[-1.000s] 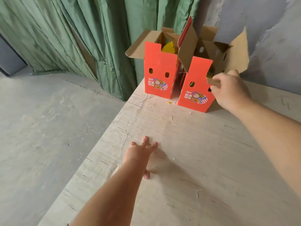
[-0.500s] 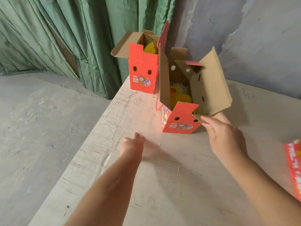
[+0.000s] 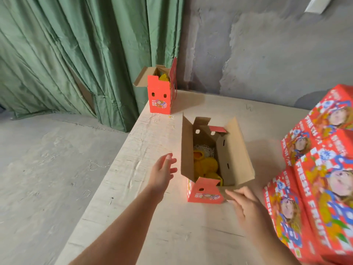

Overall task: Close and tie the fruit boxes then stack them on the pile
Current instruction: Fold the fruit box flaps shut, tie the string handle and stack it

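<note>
Open fruit box (image 3: 210, 192) now sits much nearer the person than half a second ago, well apart from the second open box (image 3: 160, 96), which remains at the far left corner of the desk (image 3: 145, 207). Right hand (image 3: 246, 205) has come off the box flap; fingers extended and relaxed, gripping nothing, fingertips just beside the box's near right corner. Left hand (image 3: 162, 173) has shifted forward to just left of the box, fingers spread loosely, holding nothing, apart from the cardboard.

Near box: all four top flaps up, brown insides showing, red printed end panel facing the person. Yellow-netted fruit (image 3: 205, 166) and pale shredded packing visible inside. Far box also has flaps up, yellow netting showing at the top.

Pile of closed red printed boxes (image 3: 321, 169) along the right edge of the desk, somewhat blurred. Green curtain (image 3: 76, 54) behind at left, rough grey wall (image 3: 267, 44) behind at right.
</note>
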The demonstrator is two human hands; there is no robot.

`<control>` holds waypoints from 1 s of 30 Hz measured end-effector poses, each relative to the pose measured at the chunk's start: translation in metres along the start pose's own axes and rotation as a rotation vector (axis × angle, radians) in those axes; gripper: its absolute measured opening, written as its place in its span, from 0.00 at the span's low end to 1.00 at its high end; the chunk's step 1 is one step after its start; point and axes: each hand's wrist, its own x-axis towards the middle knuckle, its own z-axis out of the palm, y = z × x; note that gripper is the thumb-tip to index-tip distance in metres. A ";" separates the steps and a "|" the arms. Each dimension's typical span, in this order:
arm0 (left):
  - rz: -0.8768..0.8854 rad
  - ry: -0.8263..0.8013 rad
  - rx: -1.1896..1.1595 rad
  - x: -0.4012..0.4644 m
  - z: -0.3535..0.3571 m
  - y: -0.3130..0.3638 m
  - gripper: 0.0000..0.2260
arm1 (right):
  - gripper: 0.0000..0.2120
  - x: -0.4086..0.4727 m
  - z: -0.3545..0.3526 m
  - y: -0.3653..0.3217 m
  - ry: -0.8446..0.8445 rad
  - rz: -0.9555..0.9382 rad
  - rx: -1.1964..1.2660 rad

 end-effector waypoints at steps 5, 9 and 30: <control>-0.028 0.009 -0.088 -0.065 0.005 -0.009 0.18 | 0.19 -0.100 -0.053 0.027 -0.057 -0.023 0.117; 0.036 0.035 -0.079 -0.092 0.019 -0.003 0.17 | 0.16 -0.152 -0.101 0.065 0.007 0.042 0.140; 0.555 -0.342 1.560 -0.173 0.030 -0.060 0.27 | 0.24 -0.200 -0.069 0.060 -0.249 0.154 0.098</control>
